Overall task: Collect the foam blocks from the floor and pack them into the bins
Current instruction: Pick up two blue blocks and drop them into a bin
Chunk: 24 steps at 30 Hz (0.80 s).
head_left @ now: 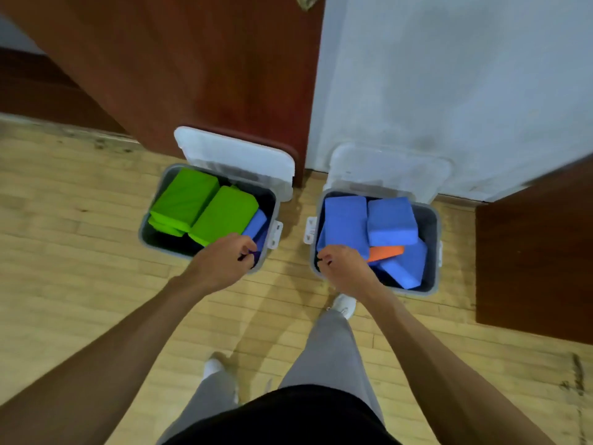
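pale plank floor (80,236), white wall (449,91), red-brown door (208,75) behind. left hand (221,260) fingers (247,248) curled inside left bin (167,241), grasp unclear; right hand (345,268) fingers (325,256) clamped on right bin (426,226) rim.

Left bin (143,231) beside right bin (414,292), blocks (391,221) inside both

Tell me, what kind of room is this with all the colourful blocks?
Probably a yoga or exercise studio, though that's a guess. The green foam blocks and blue foam blocks look like yoga blocks, they're packed into grey bins, and the floor is pale wooden planks.
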{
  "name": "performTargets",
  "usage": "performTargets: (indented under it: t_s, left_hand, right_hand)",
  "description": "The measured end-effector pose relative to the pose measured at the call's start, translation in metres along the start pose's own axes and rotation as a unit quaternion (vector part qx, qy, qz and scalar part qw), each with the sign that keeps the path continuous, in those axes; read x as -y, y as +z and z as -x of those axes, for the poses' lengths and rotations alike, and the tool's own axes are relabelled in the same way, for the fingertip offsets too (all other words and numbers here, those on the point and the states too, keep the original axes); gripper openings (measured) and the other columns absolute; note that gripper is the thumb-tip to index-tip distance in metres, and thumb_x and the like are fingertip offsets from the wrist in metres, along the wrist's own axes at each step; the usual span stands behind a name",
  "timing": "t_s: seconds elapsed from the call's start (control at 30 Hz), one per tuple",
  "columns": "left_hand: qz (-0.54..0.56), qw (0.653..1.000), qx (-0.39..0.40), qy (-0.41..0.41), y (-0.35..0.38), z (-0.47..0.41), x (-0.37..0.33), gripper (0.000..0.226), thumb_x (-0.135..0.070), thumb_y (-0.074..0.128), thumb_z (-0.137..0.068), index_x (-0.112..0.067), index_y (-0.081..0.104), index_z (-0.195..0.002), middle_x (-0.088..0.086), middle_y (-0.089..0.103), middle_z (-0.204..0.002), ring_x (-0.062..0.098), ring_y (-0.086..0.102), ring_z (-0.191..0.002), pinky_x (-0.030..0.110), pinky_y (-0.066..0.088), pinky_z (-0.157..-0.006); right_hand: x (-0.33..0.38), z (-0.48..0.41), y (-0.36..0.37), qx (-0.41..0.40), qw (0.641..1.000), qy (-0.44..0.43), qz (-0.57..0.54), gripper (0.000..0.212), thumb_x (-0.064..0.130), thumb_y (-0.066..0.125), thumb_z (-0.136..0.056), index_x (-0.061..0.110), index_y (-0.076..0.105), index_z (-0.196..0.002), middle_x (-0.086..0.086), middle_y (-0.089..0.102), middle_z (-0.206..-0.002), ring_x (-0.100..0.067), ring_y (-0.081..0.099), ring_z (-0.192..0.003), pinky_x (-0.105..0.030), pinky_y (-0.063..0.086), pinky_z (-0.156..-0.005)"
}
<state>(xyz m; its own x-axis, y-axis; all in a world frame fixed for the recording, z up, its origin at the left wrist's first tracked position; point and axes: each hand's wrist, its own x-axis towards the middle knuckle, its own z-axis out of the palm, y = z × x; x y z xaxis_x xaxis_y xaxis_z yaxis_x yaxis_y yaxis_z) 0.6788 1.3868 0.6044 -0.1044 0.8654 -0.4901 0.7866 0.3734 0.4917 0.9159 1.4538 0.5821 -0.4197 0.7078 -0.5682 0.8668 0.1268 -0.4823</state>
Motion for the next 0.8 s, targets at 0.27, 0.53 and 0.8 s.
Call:
performTargets:
  t_s: [0.27,0.53,0.8]
  left_hand:
    - [0.075,0.994,-0.069,-0.046,-0.062,0.136,0.183,0.010,-0.018,0.061,-0.088,-0.021,0.067,-0.096,-0.004,0.064,-0.093,0.013,0.059,-0.087,0.029,0.046,-0.082]
    - [0.088,0.992,-0.088,-0.033,-0.116,0.143,0.258,0.011,-0.018,0.061,-0.088,-0.029,0.063,-0.090,-0.005,0.064,-0.092,0.011,0.061,-0.086,0.029,0.048,-0.082]
    - [0.014,0.996,-0.083,0.002,-0.126,0.057,0.305,0.012,-0.021,0.061,-0.089,-0.021,0.067,-0.100,-0.007,0.060,-0.096,0.010,0.059,-0.089,0.027,0.047,-0.082]
  right_hand:
    - [0.157,0.047,0.116,0.012,1.000,-0.022,0.004,0.030,0.022,0.051,-0.096,0.010,0.062,-0.121,-0.008,0.063,-0.121,-0.024,0.058,-0.111,-0.034,0.045,-0.095]
    - [0.250,0.028,0.147,-0.028,0.997,-0.059,-0.032,0.028,0.023,0.055,-0.095,0.014,0.065,-0.119,-0.002,0.064,-0.117,-0.016,0.060,-0.104,-0.021,0.043,-0.082]
    - [0.249,-0.071,0.177,-0.066,0.995,-0.074,0.002,0.027,0.024,0.055,-0.094,0.012,0.065,-0.116,-0.007,0.063,-0.115,-0.021,0.061,-0.104,-0.029,0.044,-0.085]
